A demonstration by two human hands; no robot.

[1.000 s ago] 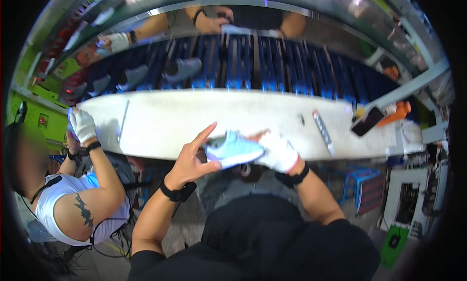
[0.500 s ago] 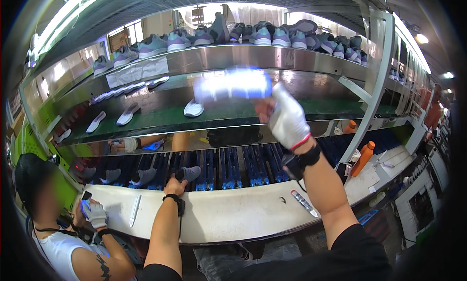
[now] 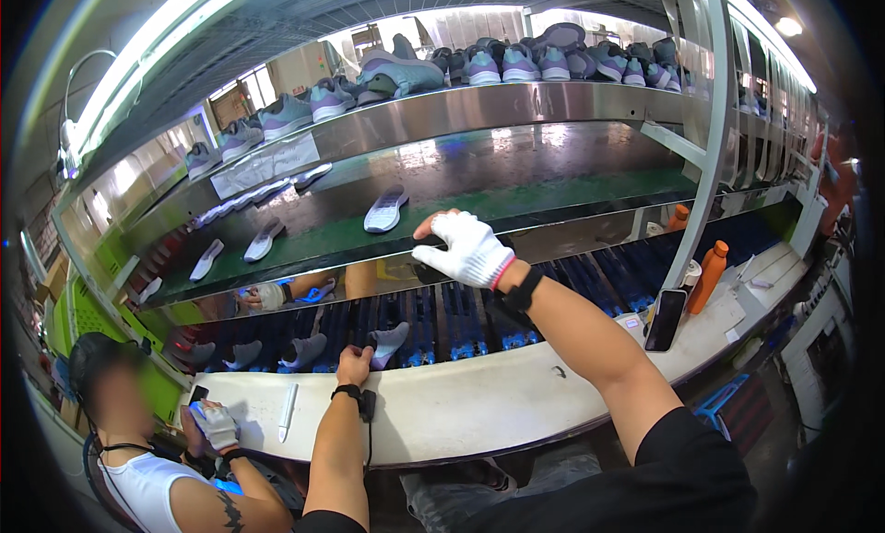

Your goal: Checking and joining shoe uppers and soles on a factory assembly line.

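Observation:
My bare left hand (image 3: 354, 363) is closed on the near end of a grey shoe (image 3: 390, 342), at the edge of the blue slatted conveyor (image 3: 419, 323). My right hand (image 3: 464, 249), in a white glove with bare fingertips showing, hangs over the conveyor with thumb and fingers apart and nothing between them. Just beyond it, on the green belt (image 3: 479, 184), lies a pale shoe sole (image 3: 385, 208). Higher up, a teal shoe (image 3: 403, 73) lies on the upper shelf among other shoes.
Further shoes (image 3: 304, 349) sit on the conveyor to the left. A co-worker (image 3: 152, 450) is at the left end of the white worktop (image 3: 461, 402), beside a white pen (image 3: 288, 411). At the right stand a phone (image 3: 666, 319), an orange bottle (image 3: 708, 277) and a rack post (image 3: 705, 183).
My right hand has come down and left; the blurred bright thing it carried is gone from it. A teal shoe now lies on the upper shelf. My left hand stays on the grey shoe.

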